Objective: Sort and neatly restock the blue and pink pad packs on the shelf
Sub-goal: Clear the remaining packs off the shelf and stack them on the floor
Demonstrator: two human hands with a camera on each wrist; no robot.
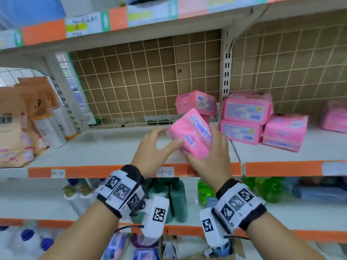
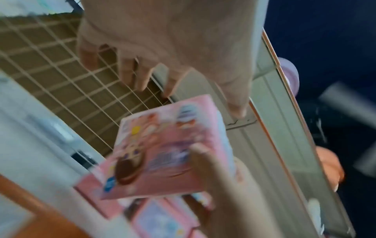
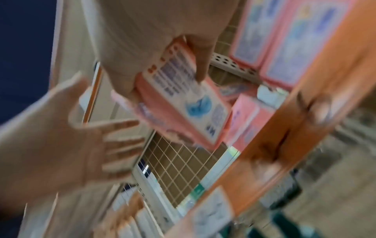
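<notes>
Right hand [image 1: 210, 156] grips a soft pink plastic-wrapped pad pack [image 1: 190, 133] above the grey metal shelf [image 1: 105, 147], left hand [image 1: 154, 147] spread open, thumb just touching it; several stacked pink packs [image 1: 244, 119] sit right, no blue ones shelved yet.

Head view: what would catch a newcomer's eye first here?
A pink pad pack, held tilted above the middle shelf, with the right hand gripping it and the left hand open beside it, thumb at its edge. Next come the stacked pink packs on the same shelf to the right, before the wire grid back panel.
</notes>
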